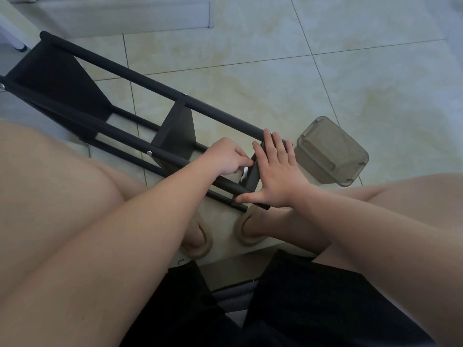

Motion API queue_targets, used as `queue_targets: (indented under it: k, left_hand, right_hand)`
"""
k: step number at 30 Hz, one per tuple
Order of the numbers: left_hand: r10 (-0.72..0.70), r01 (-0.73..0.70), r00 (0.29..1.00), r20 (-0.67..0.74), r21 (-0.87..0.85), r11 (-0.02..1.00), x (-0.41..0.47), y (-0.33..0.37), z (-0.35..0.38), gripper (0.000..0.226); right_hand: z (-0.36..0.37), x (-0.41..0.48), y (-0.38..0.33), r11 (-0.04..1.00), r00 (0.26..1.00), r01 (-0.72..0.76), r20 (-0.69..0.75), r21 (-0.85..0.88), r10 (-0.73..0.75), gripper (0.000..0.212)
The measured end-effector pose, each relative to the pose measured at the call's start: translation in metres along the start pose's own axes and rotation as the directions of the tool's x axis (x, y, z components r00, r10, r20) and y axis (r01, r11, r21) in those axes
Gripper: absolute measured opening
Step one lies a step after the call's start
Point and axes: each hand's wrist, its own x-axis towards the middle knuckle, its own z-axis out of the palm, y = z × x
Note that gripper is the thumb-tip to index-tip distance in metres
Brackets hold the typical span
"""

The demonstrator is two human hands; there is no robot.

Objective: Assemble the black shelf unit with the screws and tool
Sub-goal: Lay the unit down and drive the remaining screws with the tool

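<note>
- tile floor [325,71]: hard and smooth, so the frame could slide on it when pushed.
- black shelf unit [175,131]: lies on its side on the floor between the person's knees, running away to the upper left. it looks like stiff posts and flat boards, likely light but long and awkward. best steadied at a board or near a joint, not at mid-post.
- grey plastic tub [330,156]: on the floor just beside the near end of the frame, close to the right hand; it could get knocked.
- right hand [275,171]: fingers straight and spread, palm flat against the end board [253,175], bracing it, gripping nothing.
- left hand [225,156]: fingers curled, pinching a small silver piece [245,171] against the inner side of the end board. i cannot tell whether it is the tool or a screw; small and smooth, probably easy to drop.
- slippers [246,236]: just under the near post ends, crowding the space there.
- screw head [149,153]: already seated in the near post at the middle board.
</note>
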Motion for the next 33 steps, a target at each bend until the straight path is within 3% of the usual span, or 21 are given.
queue_targets:
  k: [13, 27, 33]
  left_hand:
    - [0.027, -0.021, 0.999, 0.041, -0.127, 0.992, 0.002, -0.004, -0.006, 0.012]
    - [-0.039, 0.047, 0.999, 0.036, -0.268, 0.962, 0.001, -0.002, -0.01, 0.015]
    - [-0.082, 0.106, 0.994, 0.074, -0.429, 0.897, 0.002, -0.001, -0.004, 0.019]
  right_hand:
    - [-0.001, 0.0, 0.0, 1.0, 1.0, -0.004, 0.003, -0.007, 0.004, 0.147]
    - [-0.002, -0.001, -0.001, 1.0, 1.0, -0.002, 0.009, 0.002, 0.002, 0.145]
    - [-0.005, -0.003, -0.002, 1.0, 1.0, -0.004, 0.028, 0.001, 0.004, 0.146]
